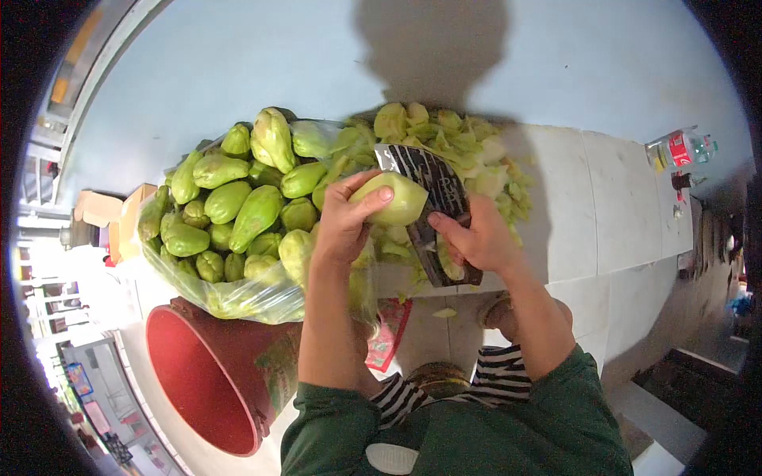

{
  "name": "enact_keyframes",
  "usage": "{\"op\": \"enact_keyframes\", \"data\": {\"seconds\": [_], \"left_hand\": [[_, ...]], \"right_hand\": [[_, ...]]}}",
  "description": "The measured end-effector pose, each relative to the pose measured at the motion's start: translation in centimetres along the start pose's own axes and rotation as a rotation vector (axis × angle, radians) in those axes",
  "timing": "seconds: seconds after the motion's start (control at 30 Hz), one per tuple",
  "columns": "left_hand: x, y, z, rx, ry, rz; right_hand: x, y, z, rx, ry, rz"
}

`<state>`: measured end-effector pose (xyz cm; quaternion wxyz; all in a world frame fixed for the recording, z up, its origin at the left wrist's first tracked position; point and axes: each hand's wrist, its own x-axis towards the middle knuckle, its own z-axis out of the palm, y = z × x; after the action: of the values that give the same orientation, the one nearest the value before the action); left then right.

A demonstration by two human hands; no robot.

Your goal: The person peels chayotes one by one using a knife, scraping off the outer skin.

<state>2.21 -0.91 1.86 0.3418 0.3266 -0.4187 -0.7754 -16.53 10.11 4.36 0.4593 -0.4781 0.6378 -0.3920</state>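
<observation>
My left hand point(347, 216) is closed around a peeled, pale green chayote point(401, 198), its thumb lying along the top. Beside it, my right hand point(481, 240) grips a broad, flat dark tool point(435, 176) marked with pale streaks. Its exact kind is unclear, and my fingers cover part of it. The chayote's right end overlaps the tool and sits close to my right thumb. Unpeeled chayotes point(226, 201) fill a clear plastic bag point(238, 304) on the left. Green peelings point(452, 131) lie heaped behind and right of my hands.
A pale tiled ledge point(559, 198) runs along a light blue wall point(238, 47). On its far right lies a plastic bottle with a red label point(680, 149). Below the bag, a large red bucket point(198, 381) lies tipped, its mouth to the left. Cardboard point(131, 222) stands left.
</observation>
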Motion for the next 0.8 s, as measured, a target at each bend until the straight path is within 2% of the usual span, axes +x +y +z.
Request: {"op": "enact_keyframes", "data": {"seconds": [0.07, 0.1, 0.13, 0.2, 0.27, 0.33, 0.4, 0.5, 0.57, 0.63, 0.7, 0.77, 0.8], "left_hand": [[0.1, -0.3, 0.5, 0.030, 0.016, 0.000], [0.2, -0.4, 0.8, 0.060, 0.033, 0.007], [0.3, -0.7, 1.5, 0.059, 0.030, 0.008], [0.2, -1.6, 3.0, -0.241, 0.147, 0.035], [0.3, -1.4, 2.8, -0.214, 0.148, 0.040], [0.2, -0.9, 2.5, -0.185, 0.145, 0.046], [-0.1, -0.1, 2.3, 0.056, 0.115, 0.120], [-0.2, -0.8, 1.9, -0.046, 0.104, 0.158], [-0.1, -0.9, 2.9, -0.131, 0.136, 0.158], [-0.1, -1.0, 2.9, -0.225, 0.168, 0.150], [-0.2, -0.7, 1.7, -0.013, 0.090, 0.105], [-0.3, -0.8, 1.7, -0.012, 0.084, 0.102], [-0.4, -0.8, 1.8, -0.013, 0.079, 0.094]], "right_hand": [[0.0, 0.7, 0.0, 0.006, -0.050, 0.202], [0.0, 1.5, 0.6, 0.007, -0.047, 0.202], [0.1, 2.3, 1.7, 0.121, 0.070, 0.084], [0.3, 2.6, 2.5, 0.231, 0.187, -0.037], [0.1, 2.1, 2.8, 0.412, 0.122, 0.044], [0.2, 2.1, 2.1, 0.342, 0.080, 0.040], [0.2, 1.7, 1.5, 0.271, 0.039, 0.036], [0.0, 1.2, 1.8, 0.281, -0.023, 0.142], [-0.1, 1.8, 3.5, 0.314, 0.116, -0.052], [0.1, 2.0, 3.4, 0.256, 0.124, -0.037], [0.1, 1.4, 2.6, 0.199, 0.135, -0.025], [0.0, -0.7, 1.3, 0.196, -0.061, 0.098], [0.0, -0.5, 1.6, 0.197, -0.061, 0.097]]}}
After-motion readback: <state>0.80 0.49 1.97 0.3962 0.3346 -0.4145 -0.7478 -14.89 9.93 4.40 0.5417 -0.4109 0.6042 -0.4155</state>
